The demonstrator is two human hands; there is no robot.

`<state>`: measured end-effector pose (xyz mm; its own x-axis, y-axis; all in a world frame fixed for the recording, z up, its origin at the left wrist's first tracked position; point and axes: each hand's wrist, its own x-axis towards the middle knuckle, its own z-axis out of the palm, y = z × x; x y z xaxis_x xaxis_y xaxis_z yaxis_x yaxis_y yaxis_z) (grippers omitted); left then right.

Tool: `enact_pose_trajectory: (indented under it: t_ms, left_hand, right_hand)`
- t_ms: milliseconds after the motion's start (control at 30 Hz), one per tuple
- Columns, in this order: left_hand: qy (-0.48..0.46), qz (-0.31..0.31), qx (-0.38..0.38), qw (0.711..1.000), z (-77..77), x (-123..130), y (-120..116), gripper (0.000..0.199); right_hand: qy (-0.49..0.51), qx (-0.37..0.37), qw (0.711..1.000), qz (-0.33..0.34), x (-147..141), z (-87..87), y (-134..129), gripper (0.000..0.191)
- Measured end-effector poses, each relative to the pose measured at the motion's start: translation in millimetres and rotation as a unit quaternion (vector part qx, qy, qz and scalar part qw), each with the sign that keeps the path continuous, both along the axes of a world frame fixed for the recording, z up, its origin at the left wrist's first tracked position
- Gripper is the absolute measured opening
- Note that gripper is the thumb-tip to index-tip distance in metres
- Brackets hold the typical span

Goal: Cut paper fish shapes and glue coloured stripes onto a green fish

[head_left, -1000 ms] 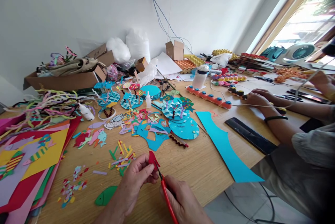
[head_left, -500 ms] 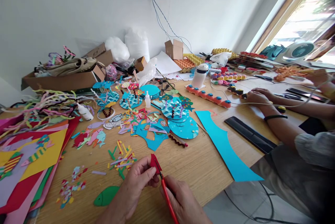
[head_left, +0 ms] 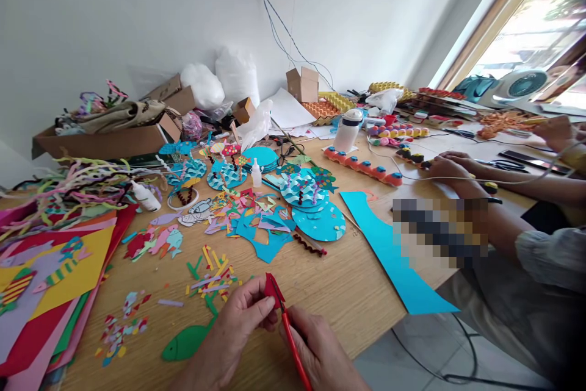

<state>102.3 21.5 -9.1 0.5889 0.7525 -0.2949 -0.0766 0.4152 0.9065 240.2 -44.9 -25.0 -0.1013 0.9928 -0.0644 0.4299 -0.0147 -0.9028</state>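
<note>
Between the thumb and fingers of my left hand (head_left: 242,324) is a small piece of red paper (head_left: 271,288). My right hand (head_left: 315,342) grips red-handled scissors (head_left: 293,342), their dark blades lying against the red paper. Whether the blades are fully closed I cannot tell. Beside my left wrist lies a green paper fish (head_left: 185,342), partly covered by the forearm. Thin coloured paper strips (head_left: 215,275) are scattered just beyond my left hand. Further left sits a small heap of tiny paper scraps (head_left: 121,327).
Coloured paper sheets (head_left: 98,257) are stacked at left, near pipe cleaners (head_left: 86,190). Blue discs (head_left: 318,220), a glue bottle (head_left: 256,174) and paper offcuts (head_left: 263,244) lie mid-table. A long blue paper piece (head_left: 389,257) reaches the right edge. A co-worker's arms (head_left: 494,202) rest at right.
The view has shifted slightly. My hands keep nearly the same hold on the red paper and scissors. A pixelated patch now covers the dark case at right.
</note>
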Motion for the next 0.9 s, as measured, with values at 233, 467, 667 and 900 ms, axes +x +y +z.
enact_pose_trajectory:
  t_ms: [233,467,667,900]
  left_hand:
    - [0.003,-0.013,0.009,1.000,0.2,1.3,0.5,0.015]
    - [0.019,-0.017,0.016,1.000,2.0,1.9,0.4,0.018]
    - [0.020,-0.016,0.008,1.000,3.0,3.2,0.7,0.020]
    - [0.032,-0.026,0.011,0.999,2.9,2.3,-0.1,0.019]
  right_hand:
    - [0.018,0.003,1.000,-0.001,0.5,4.4,0.1,0.037]
    - [0.019,-0.008,1.000,-0.012,0.7,5.2,-0.9,0.037]
    - [0.027,-0.005,1.000,-0.005,2.3,2.2,-0.2,0.038]
    - [0.027,-0.009,1.000,-0.005,3.0,3.9,0.1,0.040]
